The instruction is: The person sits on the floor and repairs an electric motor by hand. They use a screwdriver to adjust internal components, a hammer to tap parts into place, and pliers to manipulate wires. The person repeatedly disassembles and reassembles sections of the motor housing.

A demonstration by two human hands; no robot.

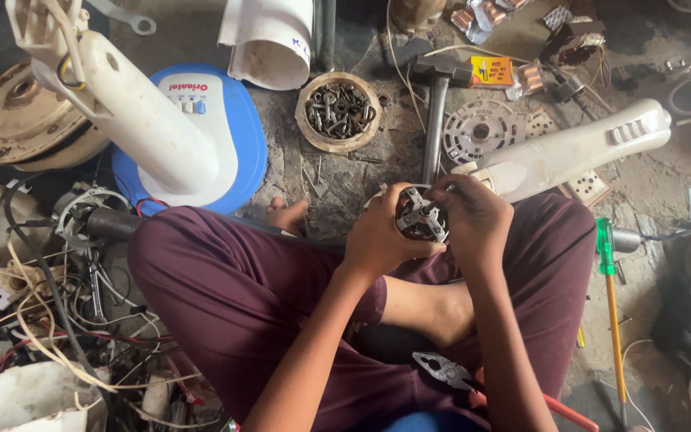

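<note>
Both hands grip a small round motor (421,216) over the person's crossed legs: the left hand (379,236) cups it, the right hand (473,218) pinches its rim. Beyond the motor lie a hammer (435,104) and a bowl of bolts (338,111); pliers (446,371) rest below it on the lap.

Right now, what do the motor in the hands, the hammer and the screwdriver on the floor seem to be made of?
Motor: bare grey metal, dull and worn, with a cross-shaped bracket on its face. Both the left hand and right hand grip it.
Hammer: dark steel head and shaft, matt, probably all metal.
Screwdriver: translucent green plastic handle, yellowish shaft, seemingly coated metal.
</note>
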